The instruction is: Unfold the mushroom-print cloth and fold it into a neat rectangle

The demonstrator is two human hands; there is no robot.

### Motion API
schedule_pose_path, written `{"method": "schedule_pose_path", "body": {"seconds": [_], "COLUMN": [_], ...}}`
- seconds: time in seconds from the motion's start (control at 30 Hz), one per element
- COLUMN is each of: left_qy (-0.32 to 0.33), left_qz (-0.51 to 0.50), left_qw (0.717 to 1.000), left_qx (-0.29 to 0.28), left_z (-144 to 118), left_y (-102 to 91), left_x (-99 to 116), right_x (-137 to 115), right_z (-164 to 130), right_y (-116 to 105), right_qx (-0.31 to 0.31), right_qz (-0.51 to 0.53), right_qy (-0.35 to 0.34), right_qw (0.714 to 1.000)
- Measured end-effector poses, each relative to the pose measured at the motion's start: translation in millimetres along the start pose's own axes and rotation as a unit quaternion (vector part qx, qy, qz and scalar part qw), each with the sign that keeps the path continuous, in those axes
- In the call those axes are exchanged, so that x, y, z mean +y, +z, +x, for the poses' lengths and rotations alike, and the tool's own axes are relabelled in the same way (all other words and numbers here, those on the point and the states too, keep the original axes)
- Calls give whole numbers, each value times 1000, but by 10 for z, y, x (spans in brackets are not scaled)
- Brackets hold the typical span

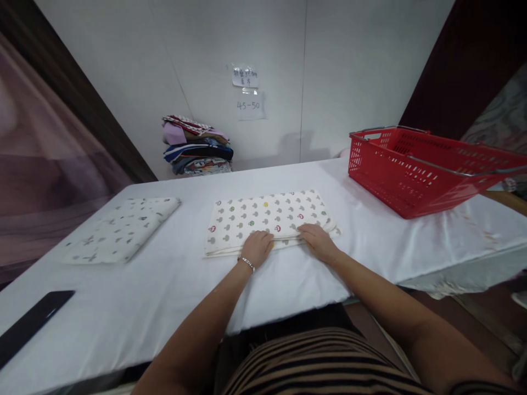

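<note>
A folded white cloth with small mushroom prints [265,215] lies flat in the middle of the white table [173,291]. My left hand [257,247], with a bracelet at the wrist, grips the cloth's near edge, fingers curled around it. Just to its right, my right hand [317,240] holds the same near edge, fingers resting on top. Both hands sit close together.
A second folded patterned cloth [121,229] lies at the left. A red plastic basket [424,167] stands at the far right. A stack of folded clothes [197,145] sits at the back by the wall. A dark flat object [31,323] lies at the near left edge.
</note>
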State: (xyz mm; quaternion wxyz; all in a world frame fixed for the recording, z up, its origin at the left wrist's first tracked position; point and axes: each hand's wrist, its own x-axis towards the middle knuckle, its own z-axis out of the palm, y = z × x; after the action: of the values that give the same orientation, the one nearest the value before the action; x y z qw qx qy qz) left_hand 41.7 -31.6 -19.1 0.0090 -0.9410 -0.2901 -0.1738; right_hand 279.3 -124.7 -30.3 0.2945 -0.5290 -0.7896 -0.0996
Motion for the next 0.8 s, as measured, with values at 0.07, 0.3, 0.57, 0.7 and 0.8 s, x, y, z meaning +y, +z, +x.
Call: {"method": "schedule_pose_path", "body": {"seconds": [0.07,0.3,0.57,0.7,0.8], "left_qy": [2,7,43,50,52], "left_qz": [-1,-22,14,21,27], "left_qw": [1000,999,998,997,997], "left_qx": [9,44,50,47,42], "left_z": [-1,-13,-10,-10,-1], "left_y": [11,15,32,33,21], "left_x": [-6,3,47,44,50], "right_x": [-15,-64,-45,-51,-51], "right_z": [5,38,34,28,28], "right_y": [-16,-55,19,18,21], "right_qx": [12,3,38,47,51], "right_qz": [2,-16,-45,-42,-38], "right_qy": [-10,-24,-46,-46,-44], "right_qw": [1000,1000,997,997,997]}}
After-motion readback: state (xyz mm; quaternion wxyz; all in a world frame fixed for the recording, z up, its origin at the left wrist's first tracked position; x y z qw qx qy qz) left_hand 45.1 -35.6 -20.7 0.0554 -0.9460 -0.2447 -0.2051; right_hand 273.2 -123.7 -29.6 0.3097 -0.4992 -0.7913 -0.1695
